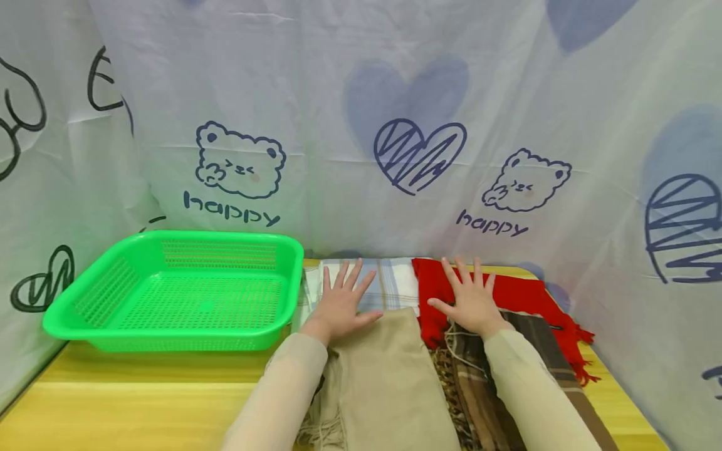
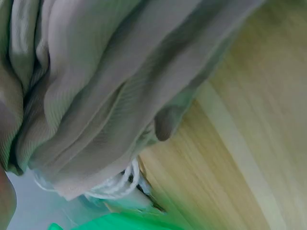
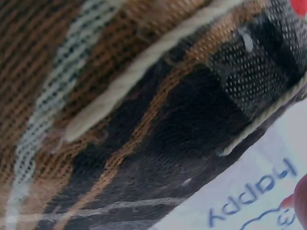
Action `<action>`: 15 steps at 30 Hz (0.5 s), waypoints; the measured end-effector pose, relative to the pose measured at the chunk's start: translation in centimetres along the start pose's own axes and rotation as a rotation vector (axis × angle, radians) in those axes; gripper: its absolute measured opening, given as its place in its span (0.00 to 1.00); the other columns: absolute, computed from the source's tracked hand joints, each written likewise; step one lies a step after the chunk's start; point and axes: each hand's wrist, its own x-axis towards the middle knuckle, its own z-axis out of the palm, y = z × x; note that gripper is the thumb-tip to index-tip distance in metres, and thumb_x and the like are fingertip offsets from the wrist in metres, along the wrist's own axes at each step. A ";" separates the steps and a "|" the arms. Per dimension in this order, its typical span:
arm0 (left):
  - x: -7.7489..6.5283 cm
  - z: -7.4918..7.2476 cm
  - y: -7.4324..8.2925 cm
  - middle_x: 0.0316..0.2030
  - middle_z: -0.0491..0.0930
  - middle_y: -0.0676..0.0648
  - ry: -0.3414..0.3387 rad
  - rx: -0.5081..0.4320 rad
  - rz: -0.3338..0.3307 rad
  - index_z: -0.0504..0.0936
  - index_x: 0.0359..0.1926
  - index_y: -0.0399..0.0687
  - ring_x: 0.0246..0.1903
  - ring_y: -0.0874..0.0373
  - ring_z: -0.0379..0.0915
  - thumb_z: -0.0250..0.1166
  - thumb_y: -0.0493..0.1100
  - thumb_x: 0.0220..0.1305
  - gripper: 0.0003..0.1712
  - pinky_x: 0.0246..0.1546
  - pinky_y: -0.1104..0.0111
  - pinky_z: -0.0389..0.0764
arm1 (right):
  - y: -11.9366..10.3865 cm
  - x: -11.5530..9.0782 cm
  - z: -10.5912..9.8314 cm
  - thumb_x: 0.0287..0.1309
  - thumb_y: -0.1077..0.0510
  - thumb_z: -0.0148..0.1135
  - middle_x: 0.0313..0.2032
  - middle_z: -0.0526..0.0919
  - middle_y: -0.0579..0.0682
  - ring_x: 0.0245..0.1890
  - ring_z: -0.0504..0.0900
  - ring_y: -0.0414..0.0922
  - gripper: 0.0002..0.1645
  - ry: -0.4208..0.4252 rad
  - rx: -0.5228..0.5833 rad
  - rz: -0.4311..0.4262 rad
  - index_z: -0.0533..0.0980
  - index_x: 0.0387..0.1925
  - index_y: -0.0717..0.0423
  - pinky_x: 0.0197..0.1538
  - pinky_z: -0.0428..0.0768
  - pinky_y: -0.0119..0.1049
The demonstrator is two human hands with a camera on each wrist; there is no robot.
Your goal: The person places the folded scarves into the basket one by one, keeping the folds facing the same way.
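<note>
In the head view my left hand (image 1: 341, 308), fingers spread straight, is over the far end of a folded beige scarf (image 1: 389, 382) and a white and blue checked cloth (image 1: 397, 279). My right hand (image 1: 472, 302) has its fingers spread too, above a red fringed scarf (image 1: 516, 291) and a brown plaid scarf (image 1: 479, 401). Neither hand grips anything; whether the palms touch the cloth cannot be told. Draped beige cloth (image 2: 96, 86) fills much of the left wrist view. Close up, the right wrist view shows the plaid weave (image 3: 158, 120) with pale cord fringe (image 3: 129, 72) across it.
A green plastic basket (image 1: 175, 341) with nothing in it stands left of the cloths on a yellow wood-grain table (image 1: 158, 401). Behind and at both sides hangs a pale printed curtain (image 1: 333, 94) with bears and hearts, close to the table's back edge.
</note>
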 end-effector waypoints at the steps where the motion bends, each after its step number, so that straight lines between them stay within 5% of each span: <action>1: -0.1 0.0 0.2 0.74 0.40 0.44 -0.004 -0.001 0.015 0.49 0.73 0.58 0.73 0.41 0.34 0.52 0.69 0.60 0.46 0.65 0.35 0.36 | -0.1 -0.1 0.0 0.52 0.33 0.57 0.72 0.46 0.62 0.69 0.36 0.71 0.55 -0.004 0.002 -0.016 0.47 0.73 0.52 0.61 0.36 0.75; 15: -1.7 1.7 0.3 0.73 0.47 0.45 -0.058 0.117 0.133 0.51 0.73 0.59 0.72 0.41 0.41 0.49 0.72 0.59 0.46 0.65 0.37 0.39 | -2.8 -3.3 0.9 0.48 0.32 0.60 0.72 0.50 0.59 0.70 0.40 0.68 0.55 -0.015 -0.066 -0.308 0.52 0.72 0.50 0.62 0.40 0.73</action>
